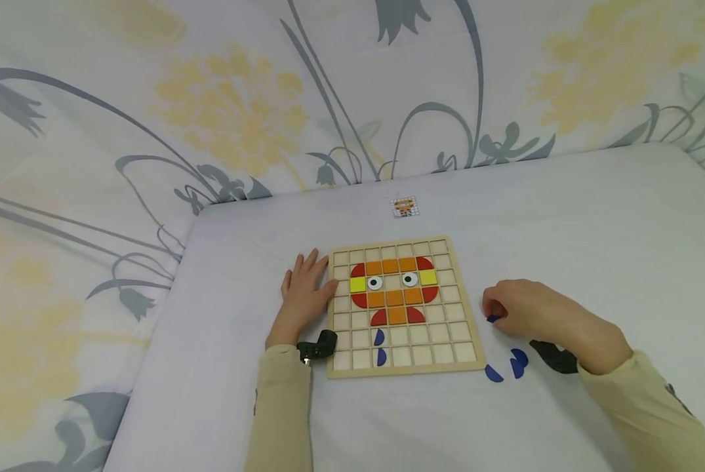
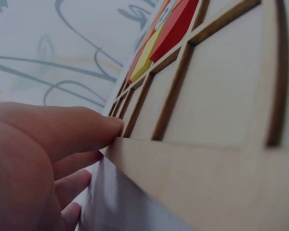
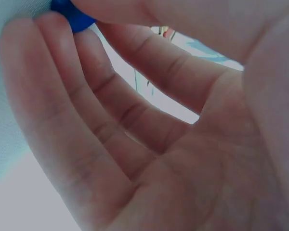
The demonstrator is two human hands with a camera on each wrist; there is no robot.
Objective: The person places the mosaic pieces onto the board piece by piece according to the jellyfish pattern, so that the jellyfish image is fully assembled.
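A wooden grid board [image 1: 411,372] lies on the white cloth, bearing orange squares [image 1: 390,265], red curved pieces [image 1: 359,300], two yellow squares [image 1: 357,284] and two eye pieces [image 1: 374,283]. Two blue half-round pieces [image 1: 378,337] sit in its lower cells. On the board's left rim rests the thumb of my left hand [image 1: 307,298], its fingers stretched out beside the frame. Right of the board, my right hand [image 1: 526,308] pinches a blue half-round piece [image 3: 73,15] close to the cloth. Three loose blue pieces [image 1: 494,373] lie just below that hand.
Beyond the board lies a small picture card [image 1: 405,206] with a grid pattern. Behind the white surface [image 1: 222,262] hangs a flowered cloth [image 1: 240,111]. Each wrist carries a black camera [image 1: 319,345].
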